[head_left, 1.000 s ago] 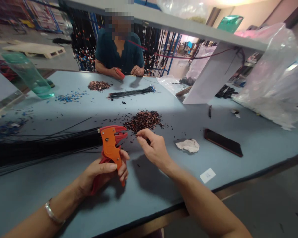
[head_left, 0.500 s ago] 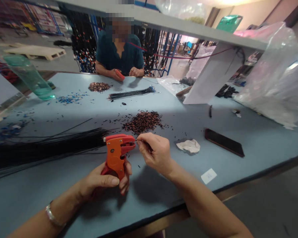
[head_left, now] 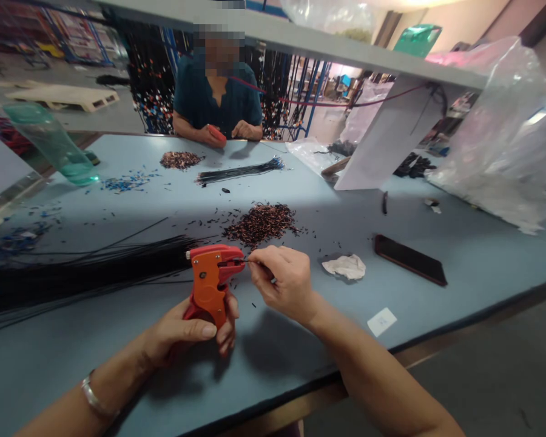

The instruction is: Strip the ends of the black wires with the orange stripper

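The left hand [head_left: 182, 331] gripped an orange-and-red, pistol-shaped tool [head_left: 205, 284] and the right hand [head_left: 286, 280] a thin black wire [head_left: 247, 261], blue tabletop [head_left: 277, 371] separating both from the dark edge [head_left: 437, 333].

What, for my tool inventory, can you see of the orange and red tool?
The tool has an orange body with small round fasteners and a red jawed head; it looks painted or plastic. The left hand grips its handle, holding it upright over the table, head pointing right. A thin dark wire runs from its jaws to the right hand.
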A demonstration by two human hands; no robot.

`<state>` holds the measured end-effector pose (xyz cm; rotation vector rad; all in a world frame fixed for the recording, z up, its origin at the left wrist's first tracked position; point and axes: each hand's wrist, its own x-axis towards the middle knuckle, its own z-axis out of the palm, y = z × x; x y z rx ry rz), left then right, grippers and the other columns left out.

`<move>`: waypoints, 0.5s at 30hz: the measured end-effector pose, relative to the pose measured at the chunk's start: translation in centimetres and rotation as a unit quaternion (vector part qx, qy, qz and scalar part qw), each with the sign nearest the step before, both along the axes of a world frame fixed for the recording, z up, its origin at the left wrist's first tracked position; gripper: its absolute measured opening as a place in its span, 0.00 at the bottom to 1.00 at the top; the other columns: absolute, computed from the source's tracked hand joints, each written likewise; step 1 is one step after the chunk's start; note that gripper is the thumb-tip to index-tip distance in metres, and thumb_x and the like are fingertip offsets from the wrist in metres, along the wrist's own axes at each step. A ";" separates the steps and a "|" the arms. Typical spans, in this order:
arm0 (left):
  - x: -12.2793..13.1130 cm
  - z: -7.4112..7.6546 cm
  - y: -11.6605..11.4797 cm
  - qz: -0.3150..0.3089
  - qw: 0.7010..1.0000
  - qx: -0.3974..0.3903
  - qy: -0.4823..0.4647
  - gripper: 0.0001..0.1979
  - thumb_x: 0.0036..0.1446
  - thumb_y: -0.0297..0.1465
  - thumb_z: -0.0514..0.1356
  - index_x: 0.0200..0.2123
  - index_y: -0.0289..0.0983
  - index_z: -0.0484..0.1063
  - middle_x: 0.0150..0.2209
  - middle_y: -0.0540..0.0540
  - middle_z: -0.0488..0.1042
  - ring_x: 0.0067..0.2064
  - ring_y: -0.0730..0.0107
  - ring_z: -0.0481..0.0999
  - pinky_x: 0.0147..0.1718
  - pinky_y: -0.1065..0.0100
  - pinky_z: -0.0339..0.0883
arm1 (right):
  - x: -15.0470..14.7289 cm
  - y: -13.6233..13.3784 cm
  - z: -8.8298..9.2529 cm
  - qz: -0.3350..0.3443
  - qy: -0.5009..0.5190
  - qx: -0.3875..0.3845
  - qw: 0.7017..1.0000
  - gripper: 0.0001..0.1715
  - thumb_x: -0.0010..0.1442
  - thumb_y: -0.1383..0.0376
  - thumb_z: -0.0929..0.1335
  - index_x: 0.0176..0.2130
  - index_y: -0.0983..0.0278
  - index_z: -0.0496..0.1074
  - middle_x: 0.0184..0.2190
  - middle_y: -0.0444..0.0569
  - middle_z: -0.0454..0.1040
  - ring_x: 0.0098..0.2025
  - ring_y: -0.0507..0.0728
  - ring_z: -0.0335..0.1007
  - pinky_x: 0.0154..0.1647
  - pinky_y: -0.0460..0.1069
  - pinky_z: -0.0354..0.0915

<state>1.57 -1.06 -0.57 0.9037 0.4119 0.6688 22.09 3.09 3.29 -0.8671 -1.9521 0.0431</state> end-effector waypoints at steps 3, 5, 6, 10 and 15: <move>0.0 0.1 0.0 -0.001 1.000 -0.002 0.004 0.18 0.52 0.34 0.64 0.45 0.34 0.69 0.29 0.48 0.72 0.31 0.65 0.72 0.35 0.61 0.65 | 0.0 0.0 0.0 -0.004 0.019 0.009 1.000 0.09 0.60 0.71 0.63 0.29 0.63 0.69 0.19 0.41 0.68 0.21 0.48 0.57 0.26 0.45 0.57; 0.0 0.1 0.0 0.000 1.000 0.000 0.005 0.18 0.51 0.34 0.64 0.44 0.34 0.69 0.28 0.49 0.72 0.31 0.65 0.72 0.34 0.61 0.65 | 0.0 0.0 0.0 -0.007 0.027 0.014 1.000 0.08 0.59 0.72 0.64 0.28 0.64 0.69 0.18 0.41 0.67 0.20 0.48 0.57 0.26 0.45 0.57; 0.0 0.1 0.0 0.002 1.000 -0.001 0.006 0.18 0.51 0.34 0.64 0.44 0.34 0.69 0.29 0.48 0.72 0.32 0.64 0.72 0.35 0.61 0.65 | 0.0 0.0 0.0 -0.008 0.028 0.015 0.999 0.08 0.59 0.72 0.64 0.28 0.64 0.69 0.18 0.40 0.67 0.20 0.48 0.56 0.26 0.45 0.57; 0.0 0.1 0.1 0.006 1.000 -0.004 0.011 0.18 0.52 0.35 0.64 0.45 0.34 0.69 0.29 0.48 0.72 0.32 0.64 0.72 0.35 0.60 0.65 | -0.1 0.0 -0.1 -0.019 0.024 0.009 0.999 0.09 0.60 0.70 0.64 0.29 0.63 0.69 0.18 0.41 0.68 0.20 0.48 0.57 0.26 0.45 0.57; 0.0 0.0 0.0 0.006 1.000 -0.010 0.024 0.18 0.50 0.35 0.65 0.44 0.34 0.69 0.28 0.48 0.72 0.31 0.63 0.72 0.34 0.59 0.66 | -0.2 0.0 -0.3 -0.026 0.030 0.003 0.999 0.09 0.61 0.69 0.63 0.29 0.63 0.69 0.19 0.41 0.69 0.20 0.48 0.58 0.26 0.45 0.57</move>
